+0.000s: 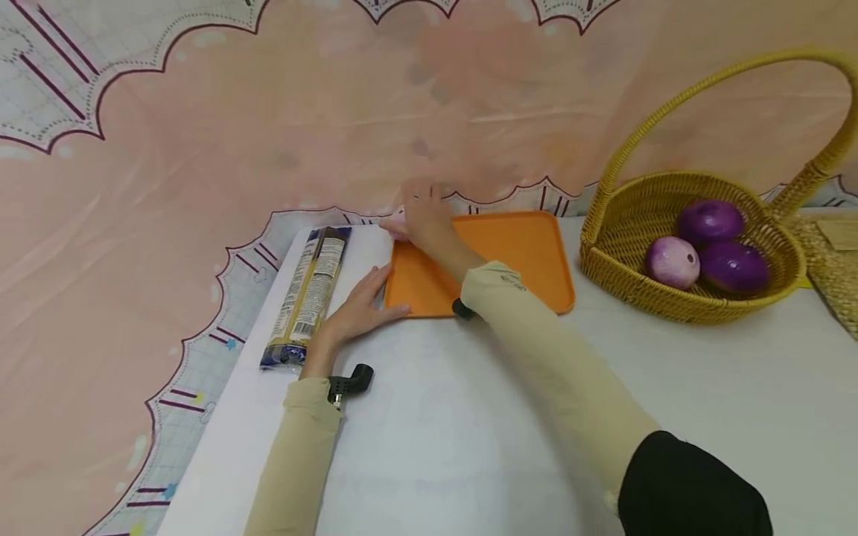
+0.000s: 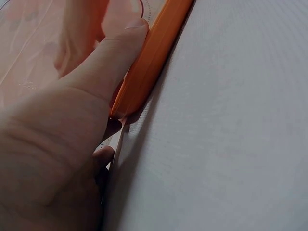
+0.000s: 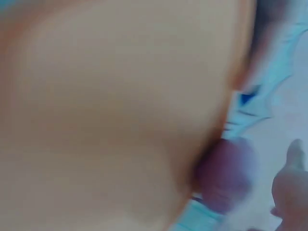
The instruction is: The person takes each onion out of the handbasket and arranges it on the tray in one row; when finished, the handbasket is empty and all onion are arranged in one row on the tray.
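Right hand (image 1: 429, 219): over the far left corner of the orange tray (image 1: 516, 260), thumb and fingers apparently closed round a purple thing (image 3: 228, 175); motion blur hides the exact hold.
Purple thing: at the right hand's thumb side, rounded and smeared in the right wrist view. Its curved side could slip from a loose grip; let go near the corner, it could probably roll over the low rim.
Left hand (image 1: 358, 309): near and to the left of the right hand, fingers straight and apart, thumb on the tray's near rim.
Orange tray: beneath the right hand and just beside the left. Uneven pressing by that left thumb could skew or tip it.
Packet (image 1: 308, 290): just left of the left hand; a sideways slip of those fingers could push it toward the table's left edge.
Right sleeve (image 1: 570, 372): behind the right hand, reaching across the tray's near side; a low forearm could drag the rim.
Basket (image 1: 643, 294): well to the right of the right hand, so a knock seems unlikely unless the arm swings wide.
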Motion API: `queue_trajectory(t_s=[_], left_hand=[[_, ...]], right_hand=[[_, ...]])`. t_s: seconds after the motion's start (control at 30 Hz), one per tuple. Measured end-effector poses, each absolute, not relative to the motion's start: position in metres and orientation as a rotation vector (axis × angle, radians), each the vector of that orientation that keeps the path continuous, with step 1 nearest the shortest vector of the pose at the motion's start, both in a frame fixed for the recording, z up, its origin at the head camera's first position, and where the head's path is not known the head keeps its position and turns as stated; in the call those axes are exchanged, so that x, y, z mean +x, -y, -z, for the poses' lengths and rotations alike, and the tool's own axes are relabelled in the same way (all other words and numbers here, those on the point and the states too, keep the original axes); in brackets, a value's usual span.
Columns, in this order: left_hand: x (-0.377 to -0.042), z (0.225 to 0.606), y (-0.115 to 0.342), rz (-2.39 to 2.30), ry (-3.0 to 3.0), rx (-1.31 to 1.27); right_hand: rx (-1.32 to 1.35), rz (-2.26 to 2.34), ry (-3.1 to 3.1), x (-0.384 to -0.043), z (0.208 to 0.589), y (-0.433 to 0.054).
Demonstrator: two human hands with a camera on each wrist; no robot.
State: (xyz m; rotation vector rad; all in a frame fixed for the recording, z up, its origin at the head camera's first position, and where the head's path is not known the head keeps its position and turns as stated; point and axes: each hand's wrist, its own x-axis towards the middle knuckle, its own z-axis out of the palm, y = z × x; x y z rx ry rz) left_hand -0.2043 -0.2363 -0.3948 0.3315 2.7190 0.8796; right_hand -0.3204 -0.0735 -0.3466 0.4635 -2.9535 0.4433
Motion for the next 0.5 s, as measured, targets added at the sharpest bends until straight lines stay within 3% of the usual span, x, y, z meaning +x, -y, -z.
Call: queue_trajectory(t_s=[0.3,0.5], left_hand=[[-0.202,0.398,0.24,-0.907,-2.723,0.342],[-0.202,0.397,0.237,-0.914,-2.732,0.355]], right_hand=[[0.982,-0.946,2.782,-0.258,0.302,-0.011],[1.0,-1.339,2.776,-0.22,0.309,-0.082]])
